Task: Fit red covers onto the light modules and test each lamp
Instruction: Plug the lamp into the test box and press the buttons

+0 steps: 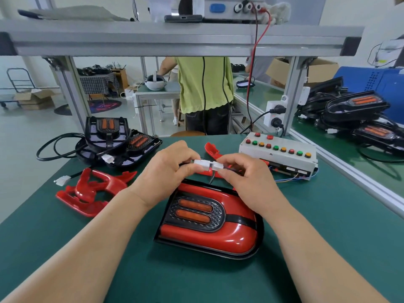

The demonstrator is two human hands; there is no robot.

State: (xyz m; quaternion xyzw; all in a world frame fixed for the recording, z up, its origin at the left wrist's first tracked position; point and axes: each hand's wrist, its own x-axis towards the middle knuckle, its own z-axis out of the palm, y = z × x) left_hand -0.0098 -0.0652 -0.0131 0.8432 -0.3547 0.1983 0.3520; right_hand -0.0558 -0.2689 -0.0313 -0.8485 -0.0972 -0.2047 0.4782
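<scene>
Work is centring on a lamp (209, 224), a light module already wearing its glossy red shell, which is lying flat on the green mat (328, 226) just in front of the person. Above the lamp's far end, the left hand (168, 169) is pinching a white plug (200, 163) between thumb and curled fingers, while the right hand (247, 178) is pinching the mating white socket (219, 166). The two pieces are touching end to end, though whether they are fully seated is hard to tell. To the left of the lamp a loose red cover (91, 191) is lying on the mat, and a second red cover (211, 148) is peeking out beyond the hands. At the mat's far left, bare modules (113, 136) are sitting stacked, and a white test box (277, 158) with coloured buttons is sitting at the far right, thin wires trailing from its near end.
</scene>
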